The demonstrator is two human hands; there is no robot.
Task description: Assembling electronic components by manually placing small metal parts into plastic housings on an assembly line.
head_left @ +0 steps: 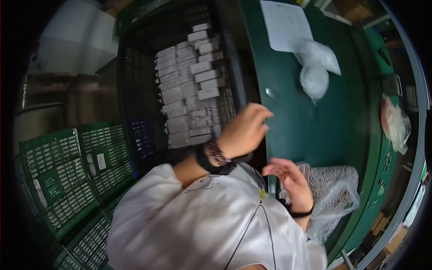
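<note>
My left hand, with dark bands on its wrist, hovers over the gap between a black crate and the green table. Its fingers are loosely bent, thumb and fingertips apart, and nothing shows between them; the palm is hidden. Lower down at the table's near edge, my right hand is open with fingers spread and holds nothing. Beside it lies a clear plastic bag full of small greyish pieces. A small shiny piece rests on the table beyond my left hand. Stacked white boxes in clear wrap fill part of the crate.
White plastic bags and a white sheet lie at the table's far end. Another clear bag hangs at the right side. Green slatted crates stand at the left. A cord hangs over my white top.
</note>
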